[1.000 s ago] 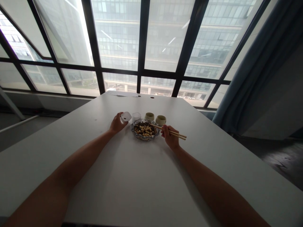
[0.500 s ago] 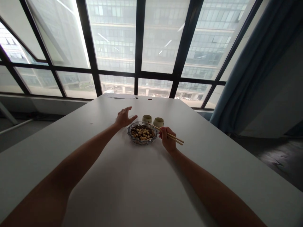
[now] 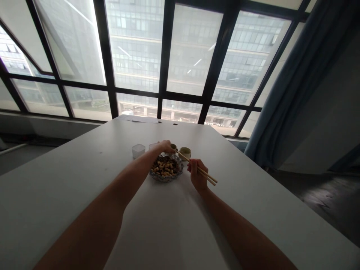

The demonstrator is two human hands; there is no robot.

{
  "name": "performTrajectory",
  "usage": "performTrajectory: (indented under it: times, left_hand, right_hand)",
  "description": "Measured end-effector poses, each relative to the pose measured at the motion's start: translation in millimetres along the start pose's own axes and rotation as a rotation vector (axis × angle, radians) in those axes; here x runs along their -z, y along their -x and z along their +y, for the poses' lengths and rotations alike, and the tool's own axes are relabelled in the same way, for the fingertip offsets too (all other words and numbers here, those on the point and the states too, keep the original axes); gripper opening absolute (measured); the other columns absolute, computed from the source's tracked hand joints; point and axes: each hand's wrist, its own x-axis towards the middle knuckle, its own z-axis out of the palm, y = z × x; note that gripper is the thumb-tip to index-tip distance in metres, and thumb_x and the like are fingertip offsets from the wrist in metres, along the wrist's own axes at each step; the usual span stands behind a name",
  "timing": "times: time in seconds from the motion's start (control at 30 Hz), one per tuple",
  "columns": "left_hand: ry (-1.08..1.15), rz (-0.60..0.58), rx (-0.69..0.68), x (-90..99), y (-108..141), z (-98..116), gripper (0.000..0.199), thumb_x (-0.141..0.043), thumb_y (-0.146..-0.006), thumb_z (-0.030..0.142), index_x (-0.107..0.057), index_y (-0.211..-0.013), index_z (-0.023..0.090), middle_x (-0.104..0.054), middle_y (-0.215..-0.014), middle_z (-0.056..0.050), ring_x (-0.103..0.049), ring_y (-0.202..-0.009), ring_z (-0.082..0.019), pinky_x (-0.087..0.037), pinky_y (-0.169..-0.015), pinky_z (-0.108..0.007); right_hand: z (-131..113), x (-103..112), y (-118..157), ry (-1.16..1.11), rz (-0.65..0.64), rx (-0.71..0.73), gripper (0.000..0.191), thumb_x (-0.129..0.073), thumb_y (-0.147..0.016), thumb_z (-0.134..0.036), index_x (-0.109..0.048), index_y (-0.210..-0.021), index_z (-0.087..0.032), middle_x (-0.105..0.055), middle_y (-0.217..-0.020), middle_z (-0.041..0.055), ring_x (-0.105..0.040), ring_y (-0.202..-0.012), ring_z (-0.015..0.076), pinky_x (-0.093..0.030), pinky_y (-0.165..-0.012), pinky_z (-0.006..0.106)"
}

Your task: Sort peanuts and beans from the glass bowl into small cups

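Note:
A pair of wooden chopsticks [image 3: 207, 176] is held in my right hand [image 3: 198, 175], closed around them. Their thin ends point up and left, close to the left cup [image 3: 174, 146]. At that small greenish cup, my left hand [image 3: 165, 146] reaches over the far edge of the glass bowl [image 3: 166, 179]; its fingers curl about the cup's left side, and its thumb is in front. Brown and tan nuts or seeds [image 3: 164, 167] fill the scalloped bowl. Just right of the left cup stands a matching right cup [image 3: 185, 153].
Left of the bowl is a clear plastic box [image 3: 138, 150], with another clear container [image 3: 152, 146] partly behind my left forearm. White sheets of paper [image 3: 137, 119] lie at the far end of the white table [image 3: 157, 232]. A blue curtain [image 3: 277, 86] hangs at right beside windows.
My left hand has moved right, from open beside the bowl to the left cup, uncovering the clear box. My right hand keeps the chopsticks in nearly the same place. The view has shifted slightly.

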Motion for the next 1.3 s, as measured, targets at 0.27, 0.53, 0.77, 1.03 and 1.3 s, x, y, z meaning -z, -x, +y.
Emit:
performTrajectory:
  times: [0.27,0.53,0.77,1.03,1.3]
  left_hand:
    - [-0.019,0.444,-0.388,-2.9,0,-18,0.075,-0.076,-0.072,0.036,-0.050,-0.140,0.017,-0.062,-0.137,-0.013,-0.058,-0.125,-0.031,-0.046,-0.105,-0.039]
    - [-0.002,0.468,-0.592,-2.8,8,-19,0.073,-0.077,-0.073,0.034,-0.051,-0.139,0.019,-0.060,-0.141,-0.013,-0.055,-0.128,-0.031,-0.045,-0.106,-0.045]
    - [-0.059,0.438,-0.513,-3.8,12,-7,0.074,-0.076,-0.073,0.037,-0.051,-0.140,0.017,-0.060,-0.139,-0.013,-0.057,-0.126,-0.030,-0.044,-0.106,-0.041]
    - [-0.087,0.250,-0.224,2.9,9,4,0.066,-0.071,-0.074,0.060,-0.062,-0.124,0.017,-0.071,-0.117,-0.012,-0.066,-0.109,-0.030,-0.044,-0.101,-0.043]
    - [-0.072,0.126,-0.100,-0.7,0,0,0.072,-0.065,-0.073,0.073,-0.068,-0.118,0.016,-0.073,-0.115,-0.016,-0.067,-0.110,-0.033,-0.044,-0.102,-0.044]
  right_hand:
    - [-3,-2,-2,-0.008,0.022,-0.005,0.048,-0.049,-0.096,-0.062,-0.062,-0.080,-0.019,-0.066,-0.065,0.0024,-0.061,-0.054,0.0146,-0.050,-0.054,0.028]
    - [-2,-2,-12,0.060,0.033,0.109,0.043,-0.049,-0.098,-0.056,-0.064,-0.083,-0.019,-0.066,-0.066,0.0026,-0.062,-0.056,0.0161,-0.051,-0.058,0.030]
    - [-4,-10,-47,0.168,-0.097,0.251,0.043,-0.052,-0.096,-0.057,-0.067,-0.081,-0.020,-0.066,-0.066,0.0028,-0.061,-0.062,0.0177,-0.050,-0.062,0.032]
    - [-27,6,-54,0.033,-0.066,0.003,0.062,-0.043,-0.093,-0.071,-0.065,-0.070,-0.018,-0.059,-0.053,0.0026,-0.053,-0.047,0.0140,-0.042,-0.046,0.027]
    - [-71,18,-59,0.162,-0.316,-0.038,0.074,-0.040,-0.085,-0.084,-0.062,-0.059,-0.019,-0.055,-0.043,0.0031,-0.052,-0.039,0.0134,-0.039,-0.040,0.025]
